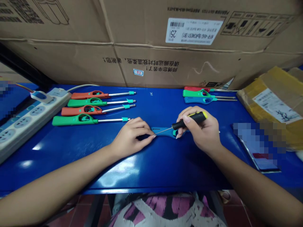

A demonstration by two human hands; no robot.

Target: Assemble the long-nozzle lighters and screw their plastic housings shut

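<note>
A blue long-nosed lighter (163,130) lies on the blue table (151,164) between my hands. My left hand (131,135) is closed, its fingertips pinched at the lighter's left end. My right hand (201,129) grips a small screwdriver (187,120) with a black and yellow handle. The screwdriver's thin shaft slants down to the left, and its tip meets the lighter right by my left fingertips. Part of the lighter's handle is hidden under my right hand.
Several red and green lighters (94,107) lie in a row at the back left. Three more lighters (203,94), red, green and blue, lie at the back right. A white power strip (26,121) lies at the left, a taped parcel (274,104) at the right, cardboard boxes (151,41) behind.
</note>
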